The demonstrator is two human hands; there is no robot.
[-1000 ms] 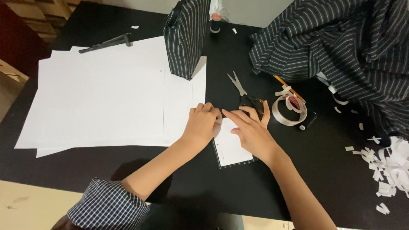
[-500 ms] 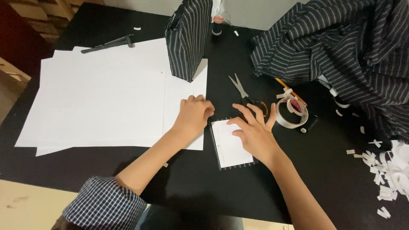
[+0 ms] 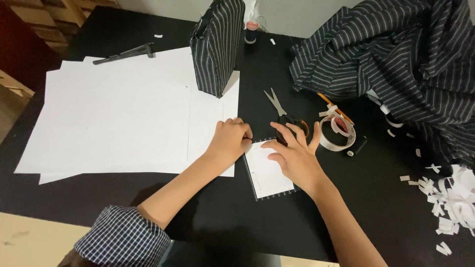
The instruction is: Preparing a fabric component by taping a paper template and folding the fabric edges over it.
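A small white card [image 3: 271, 175] backed by striped fabric lies on the black table [image 3: 376, 207], just right of the large white paper sheets [image 3: 123, 113]. My left hand [image 3: 230, 139] is curled at the card's top left corner, fingertips pinched on its edge. My right hand [image 3: 295, 154] rests flat on the card's upper right part with fingers spread. Its fingertips reach toward the scissors [image 3: 278, 105].
An upright striped fabric box [image 3: 217, 44] stands on the sheets. A roll of clear tape [image 3: 336, 134], a small black cylinder [image 3: 357, 146] and a heap of striped cloth [image 3: 396, 59] lie to the right. Paper scraps [image 3: 452, 195] sit far right, a black tool [image 3: 126, 53] far left.
My left hand slid right from the large sheet back to the card's top left corner and curled there. My right hand stays spread on the card.
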